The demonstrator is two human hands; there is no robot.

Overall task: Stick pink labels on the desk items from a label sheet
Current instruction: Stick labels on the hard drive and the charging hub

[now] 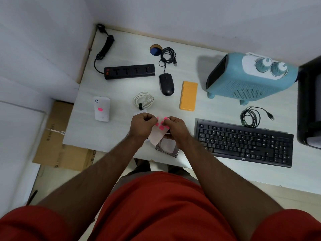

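Both my hands hold a pale label sheet (pixel 157 135) with several pink labels (pixel 162 127) above the desk's front edge. My left hand (pixel 142 126) pinches the sheet's upper left part. My right hand (pixel 175 126) pinches a pink label at the sheet's top right. A white device (pixel 101 108) at the left carries one pink label (pixel 100 109). On the desk lie a black power strip (pixel 129 71), a black mouse (pixel 166 84), an orange box (pixel 188 95), a coiled white cable (pixel 143 100), a blue heater (pixel 248 79), a black keyboard (pixel 243 142) and a metal hard drive (pixel 167 147) under the sheet.
A coiled black cable (pixel 251 116) lies behind the keyboard, and another (pixel 167 55) sits by a round desk hole (pixel 156 49). Cardboard boxes (pixel 59 136) stand on the floor at the left. A black object (pixel 309 101) fills the right edge. Walls close the back and left.
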